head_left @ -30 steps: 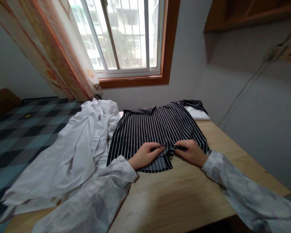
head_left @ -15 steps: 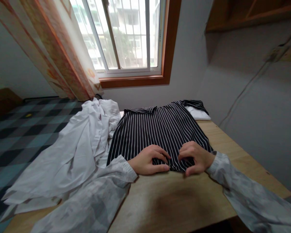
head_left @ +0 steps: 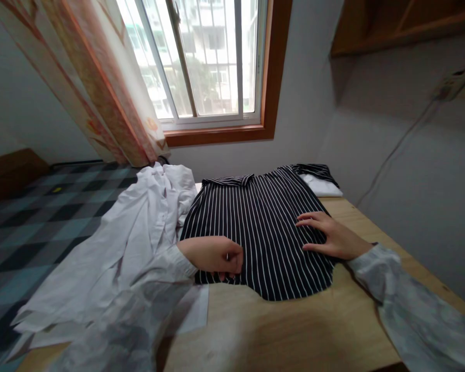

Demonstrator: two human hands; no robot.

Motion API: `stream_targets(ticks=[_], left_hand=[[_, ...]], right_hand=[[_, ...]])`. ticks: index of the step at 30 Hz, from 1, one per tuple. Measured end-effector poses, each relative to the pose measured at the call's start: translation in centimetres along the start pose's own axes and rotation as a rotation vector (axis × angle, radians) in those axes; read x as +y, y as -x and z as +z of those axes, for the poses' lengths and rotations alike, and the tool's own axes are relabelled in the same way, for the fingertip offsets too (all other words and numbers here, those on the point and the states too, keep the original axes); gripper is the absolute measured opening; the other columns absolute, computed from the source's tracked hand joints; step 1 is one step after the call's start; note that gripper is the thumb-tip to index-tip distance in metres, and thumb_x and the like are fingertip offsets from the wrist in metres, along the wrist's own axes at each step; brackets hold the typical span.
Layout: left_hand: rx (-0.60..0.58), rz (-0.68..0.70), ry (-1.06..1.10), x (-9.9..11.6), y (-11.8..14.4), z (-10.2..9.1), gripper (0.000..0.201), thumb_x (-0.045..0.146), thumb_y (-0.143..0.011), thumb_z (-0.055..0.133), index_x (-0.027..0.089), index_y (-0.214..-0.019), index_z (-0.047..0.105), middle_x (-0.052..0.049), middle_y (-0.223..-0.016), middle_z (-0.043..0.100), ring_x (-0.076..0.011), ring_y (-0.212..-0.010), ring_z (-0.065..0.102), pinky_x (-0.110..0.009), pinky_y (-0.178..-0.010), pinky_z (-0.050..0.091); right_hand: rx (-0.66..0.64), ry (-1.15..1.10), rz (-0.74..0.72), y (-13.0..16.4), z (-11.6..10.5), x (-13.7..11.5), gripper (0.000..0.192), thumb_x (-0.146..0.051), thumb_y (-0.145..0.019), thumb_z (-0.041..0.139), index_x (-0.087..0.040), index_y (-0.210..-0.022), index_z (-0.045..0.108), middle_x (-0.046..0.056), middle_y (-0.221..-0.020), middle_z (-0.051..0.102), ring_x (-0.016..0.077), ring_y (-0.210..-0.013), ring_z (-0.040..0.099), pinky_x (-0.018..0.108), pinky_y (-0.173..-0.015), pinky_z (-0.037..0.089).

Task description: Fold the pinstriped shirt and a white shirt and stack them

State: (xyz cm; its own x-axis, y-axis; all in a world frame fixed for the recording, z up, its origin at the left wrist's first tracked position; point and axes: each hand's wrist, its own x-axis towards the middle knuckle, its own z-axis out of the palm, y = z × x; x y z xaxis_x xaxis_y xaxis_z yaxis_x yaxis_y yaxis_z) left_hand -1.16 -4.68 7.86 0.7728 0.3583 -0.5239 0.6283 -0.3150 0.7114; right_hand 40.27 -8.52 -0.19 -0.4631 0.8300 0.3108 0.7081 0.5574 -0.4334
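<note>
My left hand [head_left: 213, 256] rests on the near left edge of the striped shirt [head_left: 261, 227], at about seven o'clock on the cloth. Its fingers are curled under in a loose fist with the knuckles pressed into the fabric; I cannot tell whether they pinch the hem beneath them. My right hand [head_left: 331, 237] lies flat and spread wide on the same shirt at about four o'clock, palm down, fingers pointing toward nine o'clock, holding nothing.

The shirt is black with thin white stripes. It lies spread on the wooden table [head_left: 294, 330], its collar at twelve o'clock near the wall and its curved hem toward me at six o'clock, just short of the bare wood in front.

At nine o'clock from the shirt a rumpled white shirt [head_left: 127, 243] is heaped, touching the striped one along its left side and trailing off the table's edge. At one o'clock, past the far right shoulder of the striped shirt, a folded white cloth [head_left: 321, 186] sits under a dark striped piece. Beyond, at eleven o'clock, hangs a curtain [head_left: 101, 88] beside the window [head_left: 209, 62].
</note>
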Motion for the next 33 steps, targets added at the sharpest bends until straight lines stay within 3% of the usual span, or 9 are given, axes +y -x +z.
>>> stream_targets(ticks=[3, 6, 11, 16, 21, 25, 27, 30, 33], left_hand=[[0.177, -0.059, -0.220, -0.4, 1.1, -1.4, 0.014, 0.036, -0.092, 0.077, 0.025, -0.100, 0.075, 0.001, -0.087, 0.078, -0.0162, -0.074, 0.071, -0.026, -0.066, 0.050], [0.344, -0.168, -0.450, -0.5, 2.2, -2.1, 0.036, 0.042, -0.069, 0.098, 0.024, -0.093, 0.077, 0.002, -0.086, 0.076, -0.0181, -0.075, 0.066, -0.027, -0.069, 0.047], [0.315, -0.309, -0.543, -0.5, 2.7, -1.4, 0.041, 0.044, -0.053, 0.107, 0.022, -0.072, 0.077, 0.002, -0.064, 0.064, -0.0169, -0.060, 0.055, -0.033, -0.072, 0.048], [0.255, -0.235, -0.508, -0.7, 1.8, -1.0, 0.019, 0.019, -0.062, 0.097, 0.024, -0.070, 0.080, 0.001, -0.069, 0.072, -0.0185, -0.066, 0.063, -0.032, -0.072, 0.047], [0.108, -0.205, -0.379, -0.9, 2.4, -1.6, 0.019, 0.010, -0.069, 0.089, 0.023, -0.082, 0.085, 0.004, -0.076, 0.079, -0.0163, -0.070, 0.069, -0.026, -0.066, 0.045], [0.033, -0.192, -0.235, -0.3, 3.2, -1.8, 0.017, 0.011, -0.069, 0.089, 0.021, -0.082, 0.083, 0.005, -0.072, 0.078, -0.0149, -0.066, 0.067, -0.024, -0.064, 0.046], [0.025, -0.223, -0.273, 0.0, 3.1, -1.7, 0.012, 0.025, -0.074, 0.092, 0.021, -0.079, 0.082, 0.003, -0.069, 0.076, -0.0154, -0.062, 0.064, -0.026, -0.063, 0.045], [0.188, -0.214, -0.427, 0.1, 2.2, -1.4, 0.033, 0.054, -0.085, 0.086, 0.022, -0.077, 0.079, 0.000, -0.070, 0.075, -0.0166, -0.061, 0.060, -0.029, -0.065, 0.045], [0.398, -0.144, -0.520, -0.5, 0.7, -0.9, 0.043, 0.064, -0.077, 0.090, 0.023, -0.080, 0.075, -0.001, -0.076, 0.073, -0.0185, -0.065, 0.061, -0.032, -0.071, 0.049]], right_hand=[[0.026, 0.086, 0.075, 0.6, 1.1, 1.8, 0.082, -0.073, -0.096, 0.074, -0.027, -0.162, 0.058, 0.017, -0.174, 0.048, 0.0407, -0.160, 0.047, 0.067, -0.132, 0.038], [0.045, 0.166, 0.195, 1.3, 2.3, 3.5, 0.086, -0.078, -0.102, 0.057, -0.023, -0.168, 0.050, 0.020, -0.177, 0.043, 0.0413, -0.164, 0.042, 0.067, -0.135, 0.034], [0.123, 0.274, 0.304, 2.3, 3.4, 5.6, 0.095, -0.082, -0.102, 0.048, -0.018, -0.172, 0.043, 0.022, -0.177, 0.043, 0.0424, -0.165, 0.041, 0.063, -0.137, 0.032], [0.092, 0.305, 0.346, 3.1, 3.0, 6.5, 0.098, -0.084, -0.101, 0.046, -0.021, -0.175, 0.038, 0.019, -0.179, 0.041, 0.0421, -0.168, 0.035, 0.063, -0.138, 0.030], [0.071, 0.320, 0.345, 3.5, 2.4, 6.6, 0.098, -0.085, -0.102, 0.043, -0.019, -0.174, 0.040, 0.020, -0.178, 0.042, 0.0395, -0.167, 0.037, 0.060, -0.139, 0.030], [0.063, 0.331, 0.342, 3.6, 2.4, 6.9, 0.101, -0.086, -0.101, 0.041, -0.017, -0.174, 0.041, 0.021, -0.178, 0.043, 0.0390, -0.167, 0.037, 0.059, -0.138, 0.030], [0.062, 0.336, 0.337, 3.7, 2.5, 7.1, 0.103, -0.089, -0.100, 0.042, -0.018, -0.174, 0.040, 0.021, -0.178, 0.043, 0.0395, -0.167, 0.038, 0.060, -0.138, 0.031], [0.060, 0.335, 0.326, 3.9, 2.7, 7.3, 0.110, -0.093, -0.095, 0.047, -0.019, -0.176, 0.038, 0.021, -0.179, 0.040, 0.0405, -0.167, 0.038, 0.061, -0.138, 0.030], [0.051, 0.330, 0.327, 4.0, 2.7, 7.3, 0.116, -0.096, -0.090, 0.052, -0.021, -0.177, 0.036, 0.020, -0.181, 0.038, 0.0414, -0.167, 0.036, 0.063, -0.138, 0.030]])
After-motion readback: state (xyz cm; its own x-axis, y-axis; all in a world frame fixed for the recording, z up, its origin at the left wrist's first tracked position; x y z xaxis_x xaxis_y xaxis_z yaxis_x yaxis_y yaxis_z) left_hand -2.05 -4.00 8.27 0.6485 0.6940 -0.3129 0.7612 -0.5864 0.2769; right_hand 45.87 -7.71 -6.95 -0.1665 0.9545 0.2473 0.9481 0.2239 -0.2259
